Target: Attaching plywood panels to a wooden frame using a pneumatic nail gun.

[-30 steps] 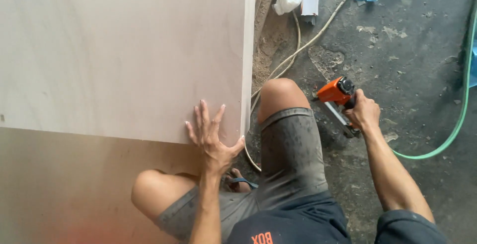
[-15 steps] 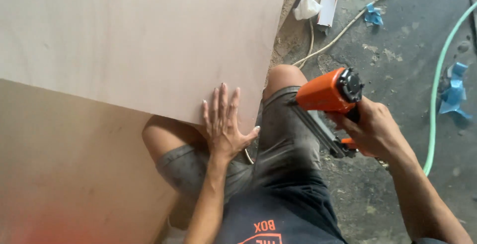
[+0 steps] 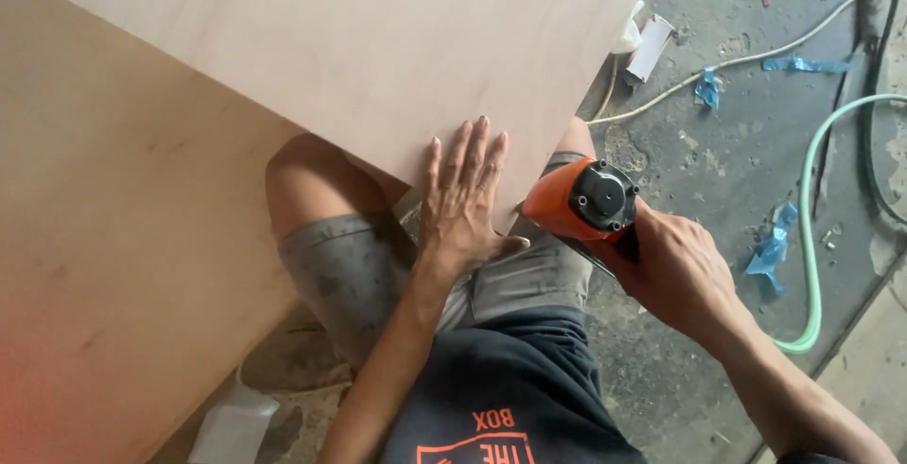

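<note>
While the big plywood sheet (image 3: 378,58) sits tilted over the person's bent knees, it looks like the work is at the fastening stage, prob right before a shot, tho I can't see any nails or staples in the wood, so no telling how many are in already.

Going left to right: a lower panel (image 3: 104,266) fills the left side, w/ the lighter sheet overlapping it from the far side. Left hand (image 3: 461,201) is wide open, fingers spread flat, pressing on the sheet near its near edge, gripping nothing. Just right of it is the orange nail gun (image 3: 581,201), nose hidden by the sheet's corner. Right hand (image 3: 675,270) is wrapped tight around its handle. Far right on the concrete floor (image 3: 718,143): a green hose (image 3: 809,237), bits of blue tape.
</note>
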